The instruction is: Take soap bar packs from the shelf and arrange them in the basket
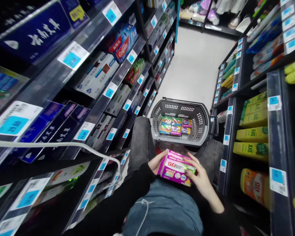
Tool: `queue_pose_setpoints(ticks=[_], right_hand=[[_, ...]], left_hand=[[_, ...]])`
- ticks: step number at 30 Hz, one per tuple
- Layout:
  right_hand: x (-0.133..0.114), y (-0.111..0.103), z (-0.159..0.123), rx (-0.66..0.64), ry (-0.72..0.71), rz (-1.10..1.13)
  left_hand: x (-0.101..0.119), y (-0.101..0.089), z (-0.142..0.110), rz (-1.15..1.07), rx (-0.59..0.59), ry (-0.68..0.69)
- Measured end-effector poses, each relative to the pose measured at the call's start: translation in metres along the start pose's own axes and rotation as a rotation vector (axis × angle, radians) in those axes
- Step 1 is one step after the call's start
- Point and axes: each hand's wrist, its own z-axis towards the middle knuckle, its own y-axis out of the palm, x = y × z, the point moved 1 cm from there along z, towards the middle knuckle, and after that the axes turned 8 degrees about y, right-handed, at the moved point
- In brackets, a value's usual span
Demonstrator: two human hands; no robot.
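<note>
A purple and pink pack of soap bars (175, 169), with white lettering on its face, is held in front of my body above my lap. My left hand (157, 163) grips its left end, the fingers partly hidden behind it. On the right side, my right hand (198, 172) has its fingers over the top edge and the thumb on the front face. Beyond my knees stands a dark grey shopping basket (204, 113). Several small wrapped packs (176, 122) in green, purple and orange lie in rows on its bottom.
Toothpaste boxes (98, 75) fill the shelves close on my left. On the right, shelves hold yellow AXE bottles (252, 149) and an orange bottle (254, 186). A white cable (64, 144) crosses the left side. Pale aisle floor (193, 65) runs ahead to another shelf.
</note>
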Motion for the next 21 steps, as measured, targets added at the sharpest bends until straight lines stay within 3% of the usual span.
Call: queue_pose_setpoints(ticks=[3, 7, 9, 11, 13, 16, 19, 21], right_hand=[[0.024, 0.013, 0.001, 0.037, 0.107, 0.032], [0.037, 0.011, 0.015, 0.210, 0.292, 0.058], [0.037, 0.002, 0.028, 0.251, 0.387, 0.029], [0.034, -0.012, 0.043, 0.210, 0.463, 0.015], [0.029, -0.034, 0.064, 0.131, 0.492, 0.041], [0.025, -0.079, 0.108, 0.013, 0.456, -0.028], [0.032, -0.114, 0.171, -0.109, 0.322, -0.414], [0.046, -0.116, 0.220, -0.183, 0.202, -0.763]], left_hand=[[-0.007, -0.012, 0.019, -0.010, 0.136, -0.082], [0.000, -0.016, 0.052, 0.236, 0.536, 0.072], [0.006, -0.018, 0.071, 0.352, 0.607, 0.123], [0.017, -0.022, 0.091, 0.425, 0.603, 0.154], [0.037, -0.028, 0.110, 0.460, 0.583, 0.141], [0.088, -0.045, 0.127, 0.518, 0.504, 0.091], [0.148, -0.070, 0.124, 0.644, 0.476, 0.156], [0.180, -0.089, 0.114, 0.579, 0.543, 0.251]])
